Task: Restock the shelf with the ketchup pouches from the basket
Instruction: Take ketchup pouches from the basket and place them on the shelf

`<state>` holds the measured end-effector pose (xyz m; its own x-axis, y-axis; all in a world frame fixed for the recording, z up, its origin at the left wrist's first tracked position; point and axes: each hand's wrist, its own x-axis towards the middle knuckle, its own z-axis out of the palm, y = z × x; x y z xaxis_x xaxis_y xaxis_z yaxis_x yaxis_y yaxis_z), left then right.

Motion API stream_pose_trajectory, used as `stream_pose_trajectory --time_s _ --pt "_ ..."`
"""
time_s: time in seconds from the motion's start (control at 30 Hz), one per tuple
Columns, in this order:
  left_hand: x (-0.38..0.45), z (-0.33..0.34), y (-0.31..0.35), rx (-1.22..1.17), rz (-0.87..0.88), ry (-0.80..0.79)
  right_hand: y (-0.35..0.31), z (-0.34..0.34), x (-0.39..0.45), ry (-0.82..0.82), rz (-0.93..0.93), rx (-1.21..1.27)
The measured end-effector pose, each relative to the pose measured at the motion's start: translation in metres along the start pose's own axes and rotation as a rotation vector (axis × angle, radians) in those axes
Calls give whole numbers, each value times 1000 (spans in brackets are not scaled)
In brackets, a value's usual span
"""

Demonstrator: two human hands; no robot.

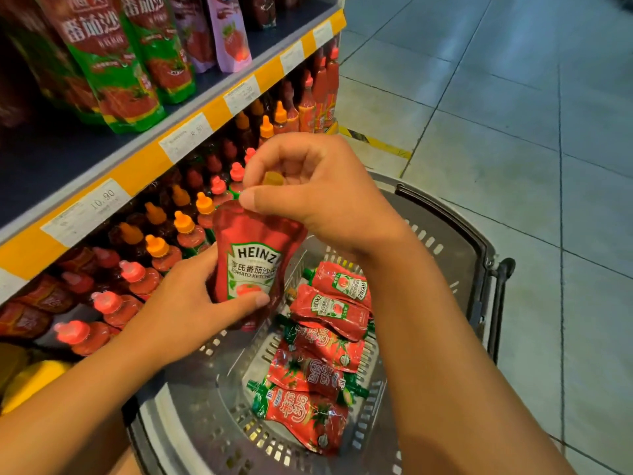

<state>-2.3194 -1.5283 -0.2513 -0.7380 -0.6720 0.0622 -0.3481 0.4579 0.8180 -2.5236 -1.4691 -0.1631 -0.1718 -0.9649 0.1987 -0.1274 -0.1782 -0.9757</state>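
The right hand (pixel 318 190) pinches the spout and the left hand (pixel 191 303) grips the body of a Heinz pouch (pixel 253 265) lifted above the basket (pixel 445 234), mid-transfer, so next it likely needs standing upright on the shelf (pixel 164 156).

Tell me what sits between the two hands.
Head view: only the Heinz pouch; the left hand grips its lower body, the right hand pinches its top.

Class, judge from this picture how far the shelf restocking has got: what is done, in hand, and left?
Done: pouches stand on the upper shelf, though whether they came from the basket is unclear. In hand: the left hand grips a Heinz ketchup pouch while the right hand pinches its top. Left: about five pouches lie in the basket.
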Motion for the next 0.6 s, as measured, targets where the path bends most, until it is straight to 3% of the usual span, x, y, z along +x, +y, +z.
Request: stream_pose_trajectory --time_s 0.23,0.37,0.47,0.6 --pt "0 -1 -4 27 -11 -44 22 -7 -1 103 154 126" --pt "-1 -2 -2 14 -18 -18 55 -28 -4 351 304 169" --pt "-1 -1 1 -15 -41 -9 119 -40 -14 577 513 -102" --pt "-1 -1 2 -23 -63 -13 201 -33 -44 500 850 -475"
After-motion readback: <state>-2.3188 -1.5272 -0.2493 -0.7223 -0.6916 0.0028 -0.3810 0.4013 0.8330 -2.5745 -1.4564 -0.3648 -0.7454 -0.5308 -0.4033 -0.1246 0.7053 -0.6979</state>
